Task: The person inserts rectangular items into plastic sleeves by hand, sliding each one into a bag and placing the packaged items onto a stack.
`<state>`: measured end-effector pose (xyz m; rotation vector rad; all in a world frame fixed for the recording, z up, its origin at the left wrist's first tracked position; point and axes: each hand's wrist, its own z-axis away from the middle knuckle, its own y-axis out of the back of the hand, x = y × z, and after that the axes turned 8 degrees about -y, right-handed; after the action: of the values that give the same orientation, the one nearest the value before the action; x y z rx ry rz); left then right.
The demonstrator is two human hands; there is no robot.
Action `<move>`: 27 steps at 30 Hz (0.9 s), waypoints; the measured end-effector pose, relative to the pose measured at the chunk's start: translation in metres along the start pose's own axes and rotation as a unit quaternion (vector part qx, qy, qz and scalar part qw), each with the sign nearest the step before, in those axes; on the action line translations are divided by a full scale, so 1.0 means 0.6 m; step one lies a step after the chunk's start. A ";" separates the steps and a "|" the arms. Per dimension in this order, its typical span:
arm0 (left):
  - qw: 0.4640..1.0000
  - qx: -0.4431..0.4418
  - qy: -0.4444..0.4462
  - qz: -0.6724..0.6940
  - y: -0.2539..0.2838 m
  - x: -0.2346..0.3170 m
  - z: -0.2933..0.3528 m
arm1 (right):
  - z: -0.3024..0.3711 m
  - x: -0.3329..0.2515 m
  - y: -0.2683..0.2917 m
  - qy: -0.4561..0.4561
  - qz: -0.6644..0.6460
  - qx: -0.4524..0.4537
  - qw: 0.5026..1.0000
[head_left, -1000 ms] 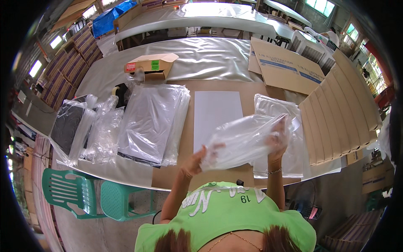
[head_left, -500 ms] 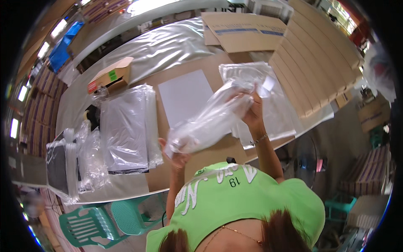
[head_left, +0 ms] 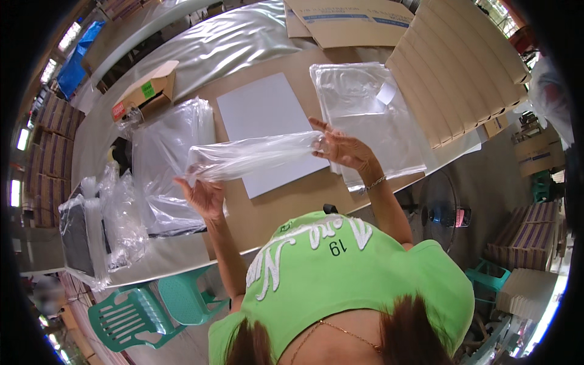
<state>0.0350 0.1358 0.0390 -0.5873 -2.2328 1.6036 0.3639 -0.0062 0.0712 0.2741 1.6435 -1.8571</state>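
Observation:
A clear plastic bag (head_left: 255, 157) is stretched between my two hands above the table. My left hand (head_left: 205, 196) holds its left end, with the thumb apart and some fingertips behind the film. At the other end, my right hand (head_left: 345, 149) grips the plastic, its index finger stretching out past the bag. Beneath the bag lies a flat white rectangular board (head_left: 261, 106), partly covered by the film. Close to my right hand is a pile of flat clear bags (head_left: 353, 91) with a small white tag on top. Plastic-wrapped flat panels (head_left: 163, 152) lie beyond my left hand.
A row of folded cardboard (head_left: 456, 73) stands at the right, with flat cartons (head_left: 350, 24) at the back. An open small box (head_left: 149, 91) sits at the far left. Green plastic chairs (head_left: 137, 316) and a fan (head_left: 435, 213) stand beside the table.
Both hands have moved left and the bag has swung from a slant to nearly level, pulled straighter between them. More of the white board and the bag pile shows.

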 end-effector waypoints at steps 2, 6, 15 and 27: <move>0.987 0.089 0.061 -0.122 0.023 0.014 0.021 | 0.012 0.001 0.035 0.001 0.107 0.095 0.990; 0.812 0.156 0.175 -0.535 0.038 0.011 0.054 | 0.027 0.043 0.117 0.064 0.359 0.294 0.884; 0.463 0.103 -0.009 -0.880 0.058 -0.095 0.126 | 0.030 0.149 0.128 0.126 0.610 0.437 0.648; 0.535 0.113 0.000 -0.837 0.040 -0.108 0.135 | 0.037 0.112 0.044 0.164 0.620 0.398 0.656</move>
<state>0.0546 0.0439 -0.0109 1.3177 -1.2332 0.5878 0.3323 -0.0489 0.0174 1.6847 0.2813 -1.2024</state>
